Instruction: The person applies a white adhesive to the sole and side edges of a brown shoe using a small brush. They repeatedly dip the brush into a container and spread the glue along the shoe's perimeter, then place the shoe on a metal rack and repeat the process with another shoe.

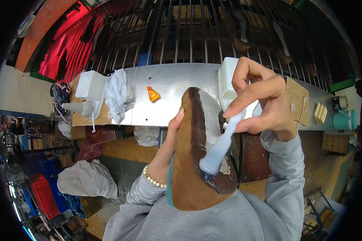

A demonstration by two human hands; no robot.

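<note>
My left hand (167,154), with a beaded bracelet at its wrist, grips the side of a brown suede shoe upper (182,172). The upper is held bottom up in front of my chest, showing a dark brown underside with a pale grey strip (210,116) down its middle. Between thumb and fingers, my right hand (265,96) pinches a whitish brush (218,154) by its narrow end. Its wide end touches the underside, where the surface looks wet and dark; bristles are hidden. Beyond my right fingers stands a white plastic container (227,80), partly covered by the hand.
A metal bench (138,108) carries a small orange bottle (153,94), a crumpled white cloth (117,94) and a white spouted container (90,86). At right are cardboard (295,100), a teal container (344,120) and a tape roll (341,102). Behind, more shoes lie on a barred rack (189,36).
</note>
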